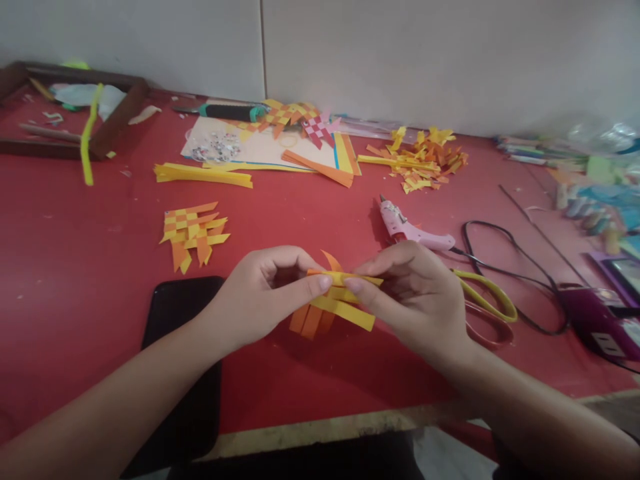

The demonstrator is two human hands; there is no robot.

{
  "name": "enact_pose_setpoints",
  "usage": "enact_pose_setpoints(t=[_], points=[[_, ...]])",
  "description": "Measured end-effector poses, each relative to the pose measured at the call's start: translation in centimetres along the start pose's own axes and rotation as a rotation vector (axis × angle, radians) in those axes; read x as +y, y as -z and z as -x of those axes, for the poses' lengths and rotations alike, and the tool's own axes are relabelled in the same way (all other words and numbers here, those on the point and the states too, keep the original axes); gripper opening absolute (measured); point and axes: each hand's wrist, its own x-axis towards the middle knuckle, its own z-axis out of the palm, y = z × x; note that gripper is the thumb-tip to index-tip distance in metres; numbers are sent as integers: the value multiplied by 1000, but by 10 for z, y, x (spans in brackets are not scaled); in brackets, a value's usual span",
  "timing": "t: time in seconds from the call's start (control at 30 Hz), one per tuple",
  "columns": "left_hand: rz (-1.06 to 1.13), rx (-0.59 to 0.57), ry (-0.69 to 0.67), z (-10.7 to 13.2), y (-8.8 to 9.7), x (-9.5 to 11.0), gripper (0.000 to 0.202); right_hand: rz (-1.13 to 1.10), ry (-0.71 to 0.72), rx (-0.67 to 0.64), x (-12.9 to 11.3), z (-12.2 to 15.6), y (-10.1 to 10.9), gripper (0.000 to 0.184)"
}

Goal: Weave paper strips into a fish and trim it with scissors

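Note:
A small weave of yellow and orange paper strips (345,310) is held above the red table, its loose ends fanning down and to the right. My left hand (270,283) pinches its left side between thumb and fingers. From the right, my right hand (417,293) pinches the upper yellow strip, thumb tip close to the left thumb. The fingertips behind the paper are hidden. Left of my hands lies a woven paper fish (193,233) in orange and yellow checks. A black phone (183,373) sits partly beneath my left forearm.
Beyond my right hand lie a pink glue gun (415,230) with a black cord and yellow-handled scissors (487,293). Paper scraps (425,160), yellow strips (203,175) and a green-black cutter (233,111) are toward the wall. A brown wooden frame (120,123) stands far left.

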Motion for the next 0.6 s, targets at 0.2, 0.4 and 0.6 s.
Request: enact_pose_setpoints(t=[0.2,0.4,0.6], points=[[-72,30,-29,-1,0,2,21,-9,-40,-15,-2,0,-1,19],[-96,-11,-40,-2,-1,4,19,-17,-28,-43,-1,1,-2,15],[-156,30,-60,1,0,5,22,-25,-15,-69,-2,0,-3,11]])
